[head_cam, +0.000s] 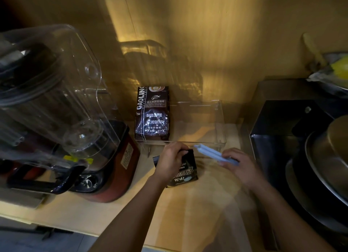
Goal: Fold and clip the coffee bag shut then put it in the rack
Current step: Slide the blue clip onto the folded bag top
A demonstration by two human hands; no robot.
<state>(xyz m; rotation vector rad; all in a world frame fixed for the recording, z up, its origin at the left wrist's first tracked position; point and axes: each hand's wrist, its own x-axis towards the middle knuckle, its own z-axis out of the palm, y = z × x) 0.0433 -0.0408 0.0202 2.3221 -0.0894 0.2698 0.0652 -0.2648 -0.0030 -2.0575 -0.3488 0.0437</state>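
Just in front of the clear rack (220, 119), the soft, crinkly coffee bag (185, 173) is pinched at its folded top by the left hand (169, 162). The light, stiff blue clip (214, 153) is clamped in the right hand (238, 164), beside the bag's top.

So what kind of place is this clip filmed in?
Most likely a cafe or kitchen prep counter: a blender under a clear cover stands on the wooden counter, a Gaolino baked-coffee bag sits in a clear rack, and stacked metal pans sit at right.
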